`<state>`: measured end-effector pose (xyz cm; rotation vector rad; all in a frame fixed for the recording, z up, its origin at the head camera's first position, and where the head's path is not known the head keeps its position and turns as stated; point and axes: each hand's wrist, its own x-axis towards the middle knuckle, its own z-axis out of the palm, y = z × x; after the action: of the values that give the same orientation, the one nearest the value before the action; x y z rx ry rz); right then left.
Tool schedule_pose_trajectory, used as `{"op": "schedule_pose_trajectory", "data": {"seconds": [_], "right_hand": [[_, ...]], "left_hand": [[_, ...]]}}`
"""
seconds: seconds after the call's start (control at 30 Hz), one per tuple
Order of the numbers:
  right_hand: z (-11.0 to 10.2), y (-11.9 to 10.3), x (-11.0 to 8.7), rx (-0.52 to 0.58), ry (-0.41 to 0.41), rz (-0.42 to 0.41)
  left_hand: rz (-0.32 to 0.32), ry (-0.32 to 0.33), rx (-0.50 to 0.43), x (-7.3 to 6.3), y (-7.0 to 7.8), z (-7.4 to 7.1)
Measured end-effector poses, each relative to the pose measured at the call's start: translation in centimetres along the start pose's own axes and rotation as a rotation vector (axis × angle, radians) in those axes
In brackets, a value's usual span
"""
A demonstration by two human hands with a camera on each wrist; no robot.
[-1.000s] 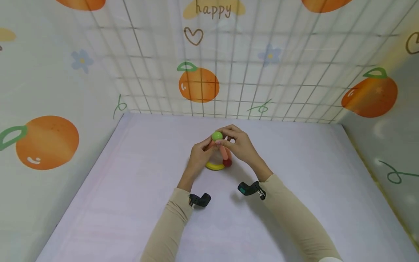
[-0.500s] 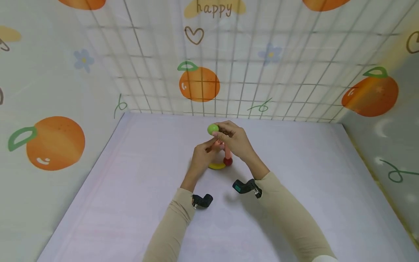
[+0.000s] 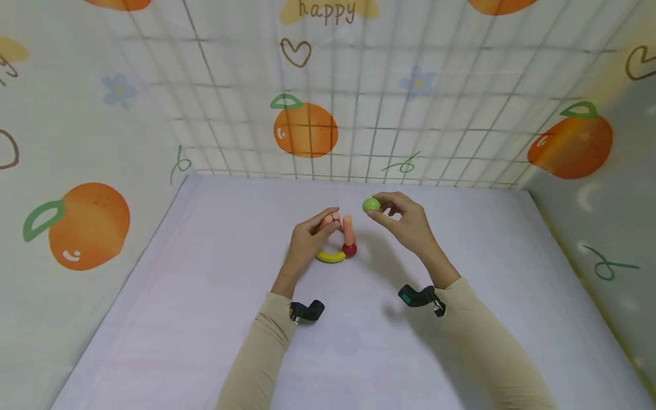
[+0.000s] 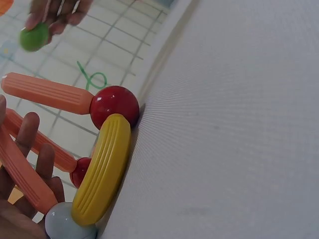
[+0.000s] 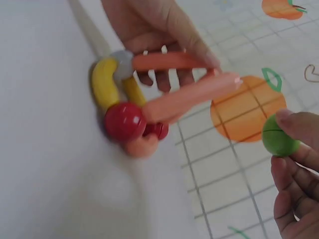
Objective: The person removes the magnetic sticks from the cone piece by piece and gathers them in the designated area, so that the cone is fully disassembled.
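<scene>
Thumb and fingertips of my right hand (image 3: 410,225) pinch a green ball (image 3: 371,205) in the air, apart from the toy structure. My left hand (image 3: 306,242) holds the upper part of salmon-pink rods (image 4: 25,169) on the structure's left, the thumb on one side and fingers behind. Another salmon-pink rod (image 3: 348,230) stands free on a red ball (image 3: 349,249), tilted slightly. A curved yellow bar (image 4: 103,172) links that red ball to a grey ball (image 4: 67,221) at the base. Farther back, a second red ball (image 5: 158,130) shows partly.
The structure stands on a pale tabletop (image 3: 205,319). Behind it rises a cloth backdrop (image 3: 410,131) printed with a grid and oranges. Black wrist cameras (image 3: 307,311) sit on both sleeves.
My right hand has lifted the green ball off the rod tops and carried it to the right. The rods now stand apart at the top; my left hand stays beside them.
</scene>
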<state>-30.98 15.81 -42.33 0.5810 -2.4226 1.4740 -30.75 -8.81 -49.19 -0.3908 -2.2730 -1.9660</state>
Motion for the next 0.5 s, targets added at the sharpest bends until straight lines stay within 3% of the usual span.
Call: {"op": "schedule_pose_trajectory", "data": {"seconds": [0.5], "right_hand": [[-5.0,4.4,-3.1,-0.188,-0.117,0.130]], "left_hand": [[0.002,-0.018,-0.021,-0.2,-0.1,0.0]]}}
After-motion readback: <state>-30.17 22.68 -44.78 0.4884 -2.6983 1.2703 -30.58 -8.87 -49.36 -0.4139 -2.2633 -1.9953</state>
